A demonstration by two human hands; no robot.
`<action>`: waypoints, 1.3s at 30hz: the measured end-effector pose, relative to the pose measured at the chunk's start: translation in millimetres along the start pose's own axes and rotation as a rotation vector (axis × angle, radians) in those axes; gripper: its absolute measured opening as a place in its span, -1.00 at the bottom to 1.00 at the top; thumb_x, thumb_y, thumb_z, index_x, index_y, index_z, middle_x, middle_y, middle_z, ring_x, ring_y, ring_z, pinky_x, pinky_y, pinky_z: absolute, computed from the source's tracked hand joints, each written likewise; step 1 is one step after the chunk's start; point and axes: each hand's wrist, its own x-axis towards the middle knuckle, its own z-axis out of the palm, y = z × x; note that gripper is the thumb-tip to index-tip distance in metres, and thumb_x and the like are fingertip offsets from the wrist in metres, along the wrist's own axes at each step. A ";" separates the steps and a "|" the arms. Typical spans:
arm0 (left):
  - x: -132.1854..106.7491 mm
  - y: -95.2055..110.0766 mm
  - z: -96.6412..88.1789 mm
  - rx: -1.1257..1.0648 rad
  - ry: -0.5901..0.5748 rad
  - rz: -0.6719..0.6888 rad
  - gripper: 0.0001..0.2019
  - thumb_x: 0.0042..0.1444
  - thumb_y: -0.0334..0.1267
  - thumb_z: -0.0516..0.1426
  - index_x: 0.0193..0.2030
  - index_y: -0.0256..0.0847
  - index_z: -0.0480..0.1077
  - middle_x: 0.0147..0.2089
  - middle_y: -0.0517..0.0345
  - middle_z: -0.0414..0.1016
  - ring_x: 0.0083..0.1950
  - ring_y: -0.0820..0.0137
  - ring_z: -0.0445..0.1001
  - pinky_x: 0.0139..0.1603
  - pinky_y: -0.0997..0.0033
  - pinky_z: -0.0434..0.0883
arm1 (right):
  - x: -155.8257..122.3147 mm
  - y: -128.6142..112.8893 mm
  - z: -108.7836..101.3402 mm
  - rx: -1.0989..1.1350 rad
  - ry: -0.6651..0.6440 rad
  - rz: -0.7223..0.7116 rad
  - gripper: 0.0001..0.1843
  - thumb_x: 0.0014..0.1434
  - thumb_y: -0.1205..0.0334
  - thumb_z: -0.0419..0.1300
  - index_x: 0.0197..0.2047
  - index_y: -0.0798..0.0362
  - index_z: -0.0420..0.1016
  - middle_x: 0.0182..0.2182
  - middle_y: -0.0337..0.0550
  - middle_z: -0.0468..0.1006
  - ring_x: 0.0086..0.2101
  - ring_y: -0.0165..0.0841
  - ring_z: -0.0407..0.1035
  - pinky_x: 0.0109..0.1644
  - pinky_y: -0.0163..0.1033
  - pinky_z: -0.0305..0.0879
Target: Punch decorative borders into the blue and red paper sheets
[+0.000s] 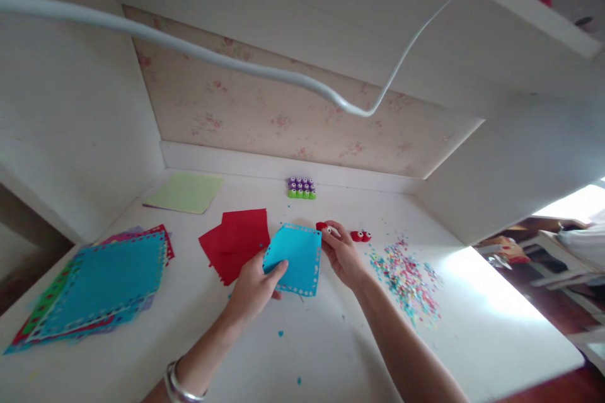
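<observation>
White desk in a floral-papered alcove carries a blue sheet, held between both hands: the left hand pinches its lower left edge, thumb on top; the right hand closes its fingers round a red punch at the upper right corner. Keeping the edge square in the punch should space holes evenly. Its slot is hidden.

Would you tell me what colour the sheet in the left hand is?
Light blue sheet, seen in the head view.
</observation>
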 end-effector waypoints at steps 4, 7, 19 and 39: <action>-1.1 -0.7 2.5 0.032 0.000 0.007 -0.54 0.09 0.02 0.18 0.03 -0.26 0.41 -0.14 -0.04 0.59 -0.34 0.25 0.58 -0.57 0.40 0.54 | -37.6 -3.6 -15.1 0.442 -0.072 0.217 -0.64 0.09 0.03 0.35 -0.09 -0.02 0.48 -0.16 -0.19 0.60 -0.25 -0.38 0.52 -0.02 -0.22 0.45; -0.7 -1.3 3.2 0.049 0.019 0.013 -0.54 0.09 0.03 0.18 0.02 -0.25 0.42 -0.13 -0.05 0.60 -0.30 0.21 0.59 -0.56 0.40 0.54 | -44.8 -4.5 -20.1 0.565 -0.061 0.264 -0.58 0.07 0.12 0.39 -0.01 -0.01 0.49 -0.17 -0.18 0.62 -0.22 -0.36 0.55 -0.01 -0.21 0.46; 2.4 -7.0 3.3 0.111 0.055 -0.003 -0.55 0.09 0.06 0.18 0.01 -0.21 0.42 -0.11 -0.03 0.62 -0.36 0.22 0.61 -0.56 0.44 0.48 | -43.2 -4.3 -24.3 0.634 -0.127 0.318 -0.51 0.11 0.20 0.36 0.12 0.03 0.46 -0.10 -0.10 0.62 -0.18 -0.34 0.55 0.03 -0.25 0.46; 0.9 -9.9 3.8 0.112 0.038 0.045 -0.57 0.13 0.04 0.15 0.03 -0.19 0.41 -0.13 0.00 0.61 -0.28 0.19 0.62 -0.55 0.42 0.50 | -44.5 -5.6 -20.0 0.574 -0.070 0.300 -0.75 0.14 0.16 0.33 -0.11 0.06 0.59 -0.20 -0.12 0.64 -0.27 -0.36 0.54 -0.10 -0.29 0.48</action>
